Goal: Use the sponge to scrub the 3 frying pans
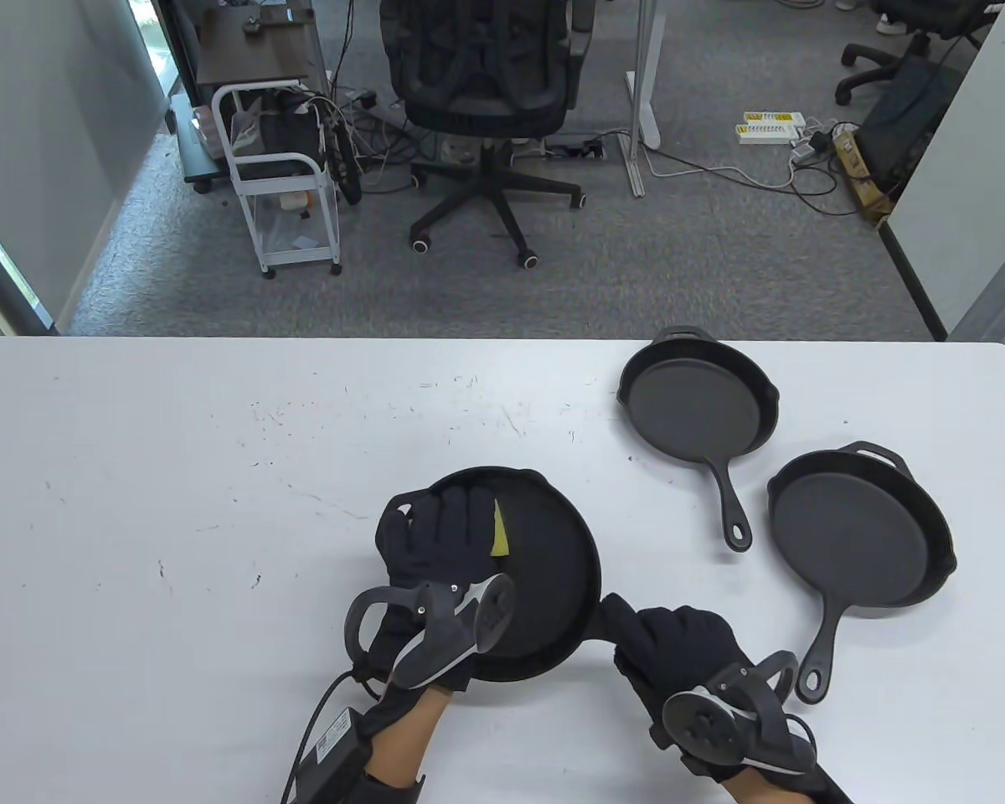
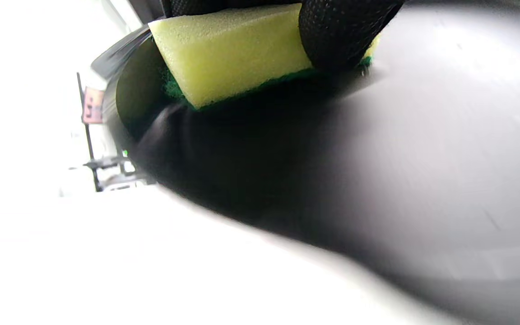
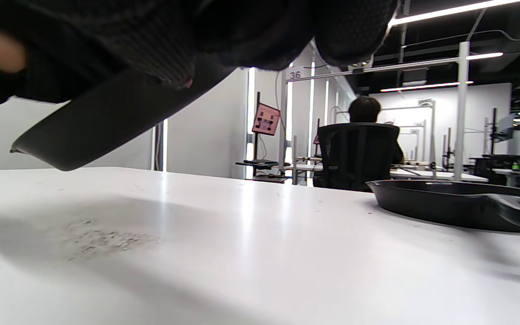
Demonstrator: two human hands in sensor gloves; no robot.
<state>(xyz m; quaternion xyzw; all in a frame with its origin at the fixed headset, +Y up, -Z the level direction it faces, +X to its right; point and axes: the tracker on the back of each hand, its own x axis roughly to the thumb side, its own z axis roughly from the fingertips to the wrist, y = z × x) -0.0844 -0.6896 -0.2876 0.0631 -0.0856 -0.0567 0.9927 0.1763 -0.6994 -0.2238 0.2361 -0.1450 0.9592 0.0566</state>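
Note:
A black frying pan [image 1: 553,578] is tilted up near the table's front middle. My right hand [image 1: 678,649] grips its handle [image 1: 615,615]; in the right wrist view the pan [image 3: 106,122] hangs above the table. My left hand [image 1: 435,536] holds a yellow sponge [image 1: 499,532] inside the pan, near its left rim. The left wrist view shows the sponge [image 2: 228,54], its green scrub side down against the dark pan floor [image 2: 377,158], with a gloved finger [image 2: 336,31] over it. Two more black pans lie flat at right: one farther back [image 1: 699,406], one nearer [image 1: 858,528].
The white table [image 1: 176,502] carries scuff marks and a patch of grey crumbs [image 3: 102,239]. A cable and black adapter [image 1: 331,745] trail from my left wrist. Beyond the far edge stand an office chair [image 1: 486,92] and a white cart [image 1: 280,176].

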